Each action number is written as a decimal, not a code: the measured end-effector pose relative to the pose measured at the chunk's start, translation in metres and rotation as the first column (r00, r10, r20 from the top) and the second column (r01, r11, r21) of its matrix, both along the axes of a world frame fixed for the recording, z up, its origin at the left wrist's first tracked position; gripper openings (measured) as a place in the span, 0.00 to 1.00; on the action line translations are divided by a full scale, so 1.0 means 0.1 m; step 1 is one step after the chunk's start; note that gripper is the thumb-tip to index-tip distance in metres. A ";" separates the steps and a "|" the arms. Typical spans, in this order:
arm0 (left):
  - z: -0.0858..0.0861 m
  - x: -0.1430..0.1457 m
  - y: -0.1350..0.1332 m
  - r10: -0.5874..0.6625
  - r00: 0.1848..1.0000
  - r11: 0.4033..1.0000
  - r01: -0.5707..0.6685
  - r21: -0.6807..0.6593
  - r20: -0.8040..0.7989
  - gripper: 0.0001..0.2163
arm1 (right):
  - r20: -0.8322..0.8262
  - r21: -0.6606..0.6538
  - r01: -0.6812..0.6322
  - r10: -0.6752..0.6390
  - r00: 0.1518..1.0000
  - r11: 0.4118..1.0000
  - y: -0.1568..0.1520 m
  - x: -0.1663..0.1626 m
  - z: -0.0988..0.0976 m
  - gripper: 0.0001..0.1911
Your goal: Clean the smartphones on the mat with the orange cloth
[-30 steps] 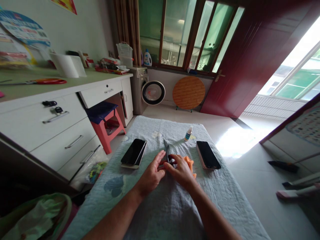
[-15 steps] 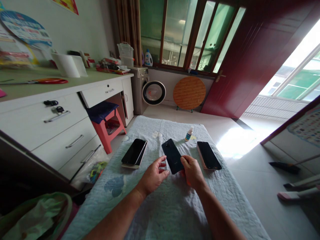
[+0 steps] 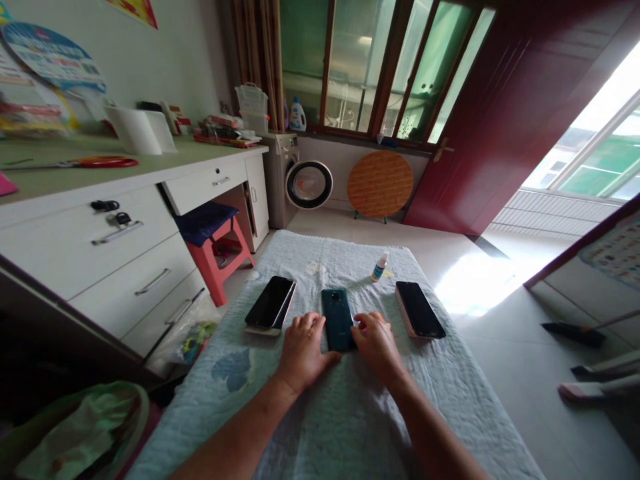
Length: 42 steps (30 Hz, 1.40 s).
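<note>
A dark teal smartphone (image 3: 338,319) lies back side up on the quilted cover, its camera end pointing away from me. My left hand (image 3: 303,343) is at its left side, fingertips against the long edge and thumb by the near end, gripping it. Curled fingers of my right hand (image 3: 374,340) touch the phone's right edge. A small orange thing (image 3: 384,323), mostly hidden, pokes out from that hand; its kind does not show. To the left, a black-screened phone (image 3: 271,303) rests on a box, and another phone (image 3: 419,309) lies on a pinkish box at the right.
A small spray bottle (image 3: 379,266) stands beyond the phones on the pale blue quilted cover (image 3: 325,427). At the left are a white desk (image 3: 120,233) and a red stool (image 3: 215,250). Behind are an open-doored washing machine (image 3: 280,173) and a round wooden tabletop (image 3: 380,183).
The teal phone has gone from tilted in my right hand to lying straight on the cover. My left hand has closed in on its left edge; the right hand has shifted slightly left.
</note>
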<state>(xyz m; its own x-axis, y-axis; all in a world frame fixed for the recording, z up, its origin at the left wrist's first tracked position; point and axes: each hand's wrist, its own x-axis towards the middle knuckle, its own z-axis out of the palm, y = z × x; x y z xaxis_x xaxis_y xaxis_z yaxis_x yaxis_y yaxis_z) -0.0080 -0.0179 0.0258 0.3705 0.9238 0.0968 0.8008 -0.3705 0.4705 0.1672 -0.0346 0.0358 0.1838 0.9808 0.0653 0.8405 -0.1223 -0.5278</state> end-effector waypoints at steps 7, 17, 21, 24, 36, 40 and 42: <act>-0.02 0.03 0.00 0.042 0.999 0.999 -0.042 -0.018 -0.002 0.27 | 0.075 -0.021 0.000 0.002 0.997 1.000 0.00 -0.08 -0.08 0.18; -0.05 0.05 0.04 0.085 0.995 0.990 -0.079 -0.121 0.050 0.27 | 0.303 -0.002 0.035 -0.033 0.953 0.999 -0.06 -0.35 -0.01 0.21; -0.03 0.02 0.04 0.039 0.997 0.986 -0.028 -0.162 0.064 0.28 | 0.367 0.002 0.014 -0.014 0.930 1.000 -0.08 -0.43 -0.01 0.24; -0.03 0.01 0.06 0.015 0.997 0.984 -0.001 -0.180 0.075 0.30 | 0.359 0.008 0.014 -0.016 0.933 1.000 -0.08 -0.42 -0.01 0.23; -0.02 -0.01 0.11 0.070 0.990 0.990 -0.054 -0.130 0.124 0.26 | 0.098 0.008 -0.015 0.014 0.995 1.000 -0.09 -0.10 0.23 0.10; -0.01 -0.01 0.11 0.054 0.985 0.993 -0.035 -0.117 0.166 0.25 | 0.049 0.089 -0.015 0.011 0.999 0.996 -0.09 0.04 0.25 0.12; -0.02 -0.02 0.12 0.048 0.978 0.994 -0.025 -0.109 0.204 0.25 | 0.054 0.108 -0.001 -0.005 0.999 0.994 -0.08 0.12 0.27 0.14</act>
<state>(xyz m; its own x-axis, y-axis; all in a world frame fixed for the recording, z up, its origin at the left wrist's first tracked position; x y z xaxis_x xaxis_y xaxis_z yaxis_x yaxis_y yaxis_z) -0.0100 -0.0063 0.0242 0.3186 0.9454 0.0688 0.6946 -0.2822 0.6617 0.1789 -0.0430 0.0626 0.1787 0.9671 0.1810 0.8678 -0.0682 -0.4921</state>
